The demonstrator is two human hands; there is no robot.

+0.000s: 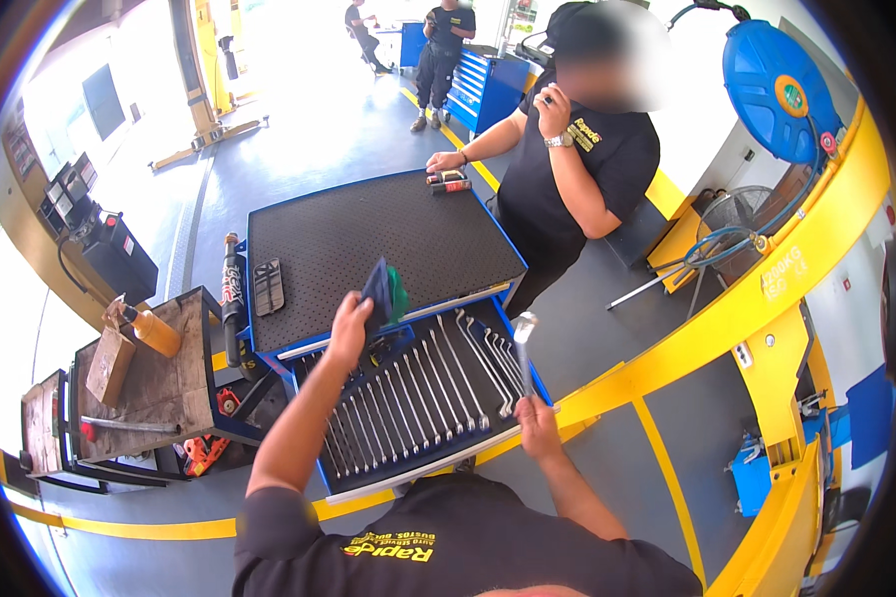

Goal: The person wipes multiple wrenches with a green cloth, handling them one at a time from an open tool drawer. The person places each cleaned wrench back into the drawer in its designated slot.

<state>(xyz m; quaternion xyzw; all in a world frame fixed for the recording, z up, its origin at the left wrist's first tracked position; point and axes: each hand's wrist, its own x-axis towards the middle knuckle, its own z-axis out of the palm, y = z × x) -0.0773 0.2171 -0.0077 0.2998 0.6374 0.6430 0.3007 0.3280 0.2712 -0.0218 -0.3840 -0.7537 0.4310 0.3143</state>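
Note:
My left hand [348, 330] is closed on a dark blue and green cloth [378, 295], raised above the front edge of the tool cabinet. In my right hand [541, 428] a chrome wrench [525, 350] stands nearly upright, its bright head on top, beside the drawer's right edge. Below and between my hands, the open drawer [423, 466] holds a row of combination wrenches [403, 398] graded by size. Several bent ring wrenches [488, 363] lie at its right side. The cloth and my left forearm hide part of the drawer's back left.
The blue cabinet has a black perforated top [378, 229] with a dark tool pouch [269, 287] on it. A co-worker [587, 149] stands at its far right, one hand beside small canisters [450, 182]. A wooden-topped cart [154, 373] is left; a yellow lift arm [687, 348] curves along the right.

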